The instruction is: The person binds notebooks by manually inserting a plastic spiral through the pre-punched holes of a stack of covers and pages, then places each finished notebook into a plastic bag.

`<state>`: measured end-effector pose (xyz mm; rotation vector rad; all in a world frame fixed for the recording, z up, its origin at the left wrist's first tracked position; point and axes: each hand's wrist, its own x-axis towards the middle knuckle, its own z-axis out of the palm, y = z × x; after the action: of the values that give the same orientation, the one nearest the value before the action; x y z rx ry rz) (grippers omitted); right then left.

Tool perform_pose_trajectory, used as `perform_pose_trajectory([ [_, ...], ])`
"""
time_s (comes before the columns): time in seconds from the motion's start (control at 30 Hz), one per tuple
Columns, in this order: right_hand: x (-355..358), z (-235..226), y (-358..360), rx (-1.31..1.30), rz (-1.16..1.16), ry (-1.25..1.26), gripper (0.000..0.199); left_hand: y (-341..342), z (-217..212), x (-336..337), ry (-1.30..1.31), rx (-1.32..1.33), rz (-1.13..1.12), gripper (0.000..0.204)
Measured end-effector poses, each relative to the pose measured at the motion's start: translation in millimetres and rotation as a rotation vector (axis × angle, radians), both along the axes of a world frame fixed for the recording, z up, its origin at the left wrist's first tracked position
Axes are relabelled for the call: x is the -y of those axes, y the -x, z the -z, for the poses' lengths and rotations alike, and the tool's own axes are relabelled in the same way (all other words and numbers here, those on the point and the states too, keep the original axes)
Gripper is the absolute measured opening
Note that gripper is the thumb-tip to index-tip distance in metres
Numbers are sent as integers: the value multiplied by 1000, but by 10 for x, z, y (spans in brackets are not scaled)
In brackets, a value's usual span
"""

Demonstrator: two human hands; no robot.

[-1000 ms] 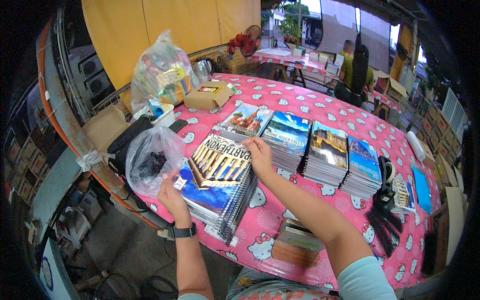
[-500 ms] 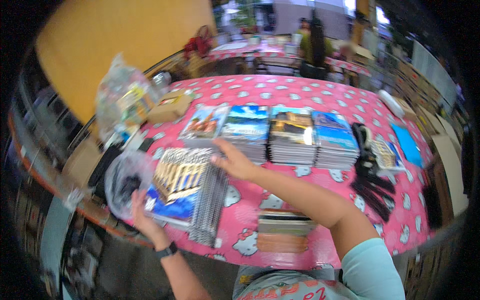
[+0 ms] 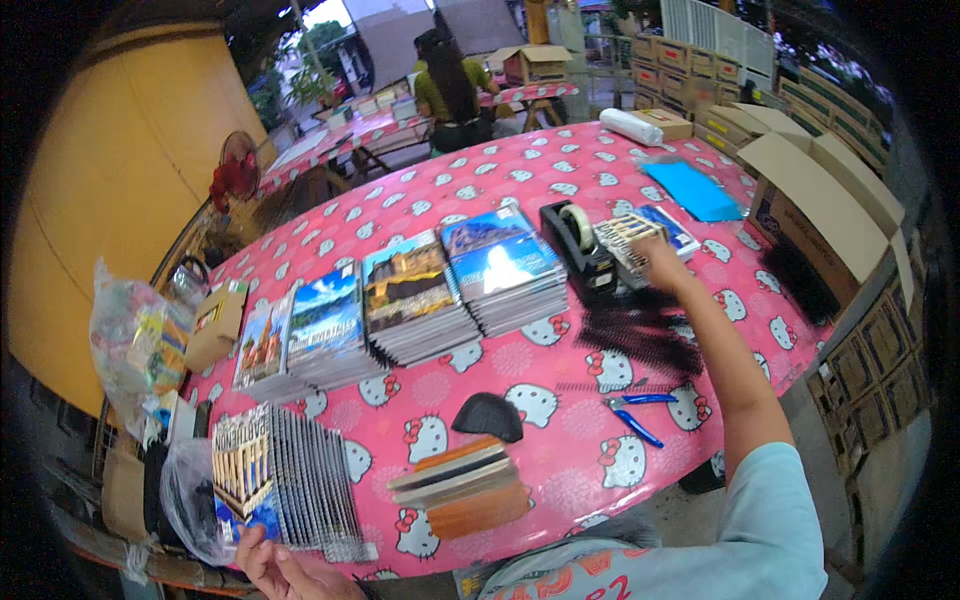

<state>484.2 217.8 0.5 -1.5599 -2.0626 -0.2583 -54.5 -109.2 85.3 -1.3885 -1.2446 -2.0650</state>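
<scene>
My right hand (image 3: 664,266) reaches across to the right side of the table, its fingers closed on a spiral notebook (image 3: 628,234) with a columned temple on its cover. My left hand (image 3: 290,568) lies open, fingers apart, by the near edge of a fanned stack of spiral notebooks (image 3: 315,490) with the same cover. Beside my right hand stand a black tape dispenser (image 3: 582,255) and a bundle of black binding coils (image 3: 640,338). Blue-handled pliers (image 3: 636,415) lie nearer, next to one loose coil (image 3: 615,387).
Picture-covered notebook stacks (image 3: 415,300) stand in a row mid-table. Closer are a black rounded pad (image 3: 488,417) and brown and grey flat pieces (image 3: 470,492). A blue sheet (image 3: 692,190), an open carton (image 3: 815,220) and a plastic bag (image 3: 140,345) flank them. Someone sits beyond (image 3: 450,95).
My right hand has left the fanned stack and moved right to the notebook beside the tape dispenser. My left hand stays near the stack. The view has turned right, bringing the pliers into sight.
</scene>
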Motion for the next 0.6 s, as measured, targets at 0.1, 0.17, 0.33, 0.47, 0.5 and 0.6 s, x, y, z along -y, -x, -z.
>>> perform_pose_trajectory([
  [0.1, 241, 171, 64, 104, 38, 36, 51, -93, -55, -64, 59, 3, 15, 12],
  [0.17, 276, 183, -32, 48, 73, -6, 30, -192, -101, -143, 82, -34, 47, 15],
  [0.33, 206, -72, -273, -753, 33, 144, 17, -569, -53, -249, 153, 26, 305, 25],
  [0.47, 277, -64, -257, -405, 29, 49, 30, -972, 83, -414, 407, 148, 567, 38],
  [0.5, 272, -12, -263, -220, 28, 20, 34, -1011, 116, -414, 417, 164, 587, 38],
  [0.6, 387, 142, -36, 59, 71, 42, 36, -971, 132, -376, 430, 187, 584, 39],
])
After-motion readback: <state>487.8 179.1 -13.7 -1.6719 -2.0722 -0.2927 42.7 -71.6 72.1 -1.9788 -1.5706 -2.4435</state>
